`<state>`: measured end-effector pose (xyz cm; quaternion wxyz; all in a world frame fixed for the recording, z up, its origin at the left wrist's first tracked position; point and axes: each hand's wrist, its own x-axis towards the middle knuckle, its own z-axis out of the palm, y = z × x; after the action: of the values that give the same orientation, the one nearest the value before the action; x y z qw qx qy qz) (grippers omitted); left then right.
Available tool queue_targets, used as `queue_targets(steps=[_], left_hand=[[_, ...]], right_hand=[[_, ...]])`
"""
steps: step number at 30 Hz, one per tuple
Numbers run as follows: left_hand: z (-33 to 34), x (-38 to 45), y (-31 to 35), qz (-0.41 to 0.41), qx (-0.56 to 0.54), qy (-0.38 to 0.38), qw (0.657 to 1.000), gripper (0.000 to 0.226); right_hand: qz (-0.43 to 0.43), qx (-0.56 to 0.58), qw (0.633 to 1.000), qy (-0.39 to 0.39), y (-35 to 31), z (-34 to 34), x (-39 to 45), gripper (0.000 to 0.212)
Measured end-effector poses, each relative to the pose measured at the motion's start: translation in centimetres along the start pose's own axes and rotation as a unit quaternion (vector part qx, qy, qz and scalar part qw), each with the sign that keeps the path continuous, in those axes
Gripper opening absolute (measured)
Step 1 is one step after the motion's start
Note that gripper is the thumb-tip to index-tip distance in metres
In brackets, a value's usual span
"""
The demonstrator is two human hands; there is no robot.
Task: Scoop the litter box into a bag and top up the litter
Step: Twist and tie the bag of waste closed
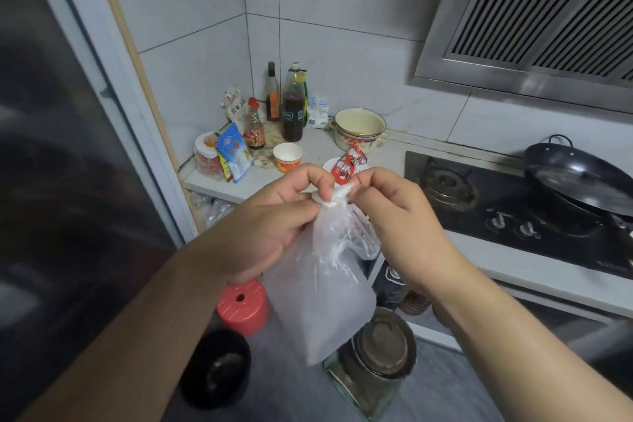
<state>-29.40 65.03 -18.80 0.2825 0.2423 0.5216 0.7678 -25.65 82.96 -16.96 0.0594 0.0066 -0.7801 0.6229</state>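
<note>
A thin translucent white plastic bag [325, 288] hangs in mid-air in front of a kitchen counter. Its top is bunched into a small wad between both hands. My left hand [274, 216] pinches the bunched top from the left, fingers curled. My right hand [394, 216] pinches the same wad from the right with thumb and forefinger. The bag hangs limp; I cannot tell what it holds. No litter box or scoop is in view.
The counter corner [318, 147] holds sauce bottles [293, 110], a cream pot [359, 128], a paper cup [287, 156] and snack packets. A gas hob [479, 195] with a black wok [579, 178] lies right. On the floor stand a red stool [243, 307], a black bowl [217, 368] and a glass jar [380, 349].
</note>
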Motion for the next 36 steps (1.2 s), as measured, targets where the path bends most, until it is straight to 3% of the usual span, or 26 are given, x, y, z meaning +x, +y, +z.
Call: queue_targets(steps=[3, 6, 8, 10, 12, 14, 15, 17, 20, 23, 25, 27, 29, 32, 36], left_hand=[[-2.4, -1.3, 0.3, -0.012, 0.005, 0.009, 1.0, 0.02], [-4.9, -2.7, 0.7, -0.024, 0.037, 0.025, 0.999, 0.016], [-6.6, -3.6, 0.9, -0.027, 0.046, 0.039, 0.998, 0.017], [-8.5, -4.5, 1.2, -0.024, 0.036, 0.046, 0.998, 0.019], [-10.3, -5.3, 1.5, -0.018, 0.018, 0.047, 0.999, 0.018], [-12.0, -6.1, 1.7, -0.016, 0.005, 0.046, 0.999, 0.019], [-12.9, -6.4, 1.9, -0.017, 0.006, 0.046, 0.999, 0.019], [-14.4, -7.2, 2.0, -0.021, 0.01, 0.041, 0.999, 0.019], [-16.2, -8.1, 2.0, -0.03, -0.003, 0.056, 0.998, 0.008], [-17.8, -8.6, 2.0, -0.033, -0.018, 0.08, 0.996, 0.008], [-18.7, -8.8, 2.0, -0.034, 0.002, 0.089, 0.995, 0.011], [-19.4, -9.0, 1.9, -0.037, 0.015, 0.086, 0.995, 0.006], [-20.0, -9.0, 1.7, -0.034, 0.019, 0.071, 0.997, 0.007], [-20.7, -9.1, 1.3, -0.029, 0.028, 0.069, 0.997, 0.015], [-22.0, -9.0, 0.6, -0.051, -0.013, 0.064, 0.997, 0.009]], right_hand=[[-0.033, -0.012, 0.997, -0.062, -0.4, 1.5, 0.3, 0.01], [-0.18, -0.239, 0.946, -0.125, -1.1, 3.1, 1.2, 0.021], [-0.254, -0.336, 0.901, -0.105, -1.4, 5.0, 2.0, 0.013], [-0.272, -0.359, 0.89, -0.073, -1.1, 7.3, 2.6, 0.008], [-0.215, -0.304, 0.927, -0.041, -0.5, 9.8, 2.8, 0.012], [-0.088, -0.134, 0.987, -0.017, 0.0, 12.4, 3.0, 0.015], [-0.024, -0.043, 0.999, -0.006, 0.1, 13.8, 3.2, 0.016], [0.058, 0.081, 0.995, 0.018, 0.5, 15.9, 3.9, 0.017], [0.108, 0.174, 0.979, 0.013, 0.9, 18.4, 5.1, 0.017], [0.093, 0.175, 0.98, -0.034, 0.9, 19.9, 5.7, 0.013], [0.063, 0.132, 0.988, -0.056, 0.7, 20.5, 5.8, 0.023], [0.045, 0.087, 0.994, -0.052, 0.6, 20.9, 6.1, 0.027], [0.042, 0.076, 0.996, -0.009, 0.8, 21.6, 6.7, 0.017], [0.093, 0.142, 0.985, 0.036, 1.3, 22.3, 7.5, 0.01], [0.163, 0.212, 0.964, 0.018, 2.2, 22.5, 8.2, 0.024]])
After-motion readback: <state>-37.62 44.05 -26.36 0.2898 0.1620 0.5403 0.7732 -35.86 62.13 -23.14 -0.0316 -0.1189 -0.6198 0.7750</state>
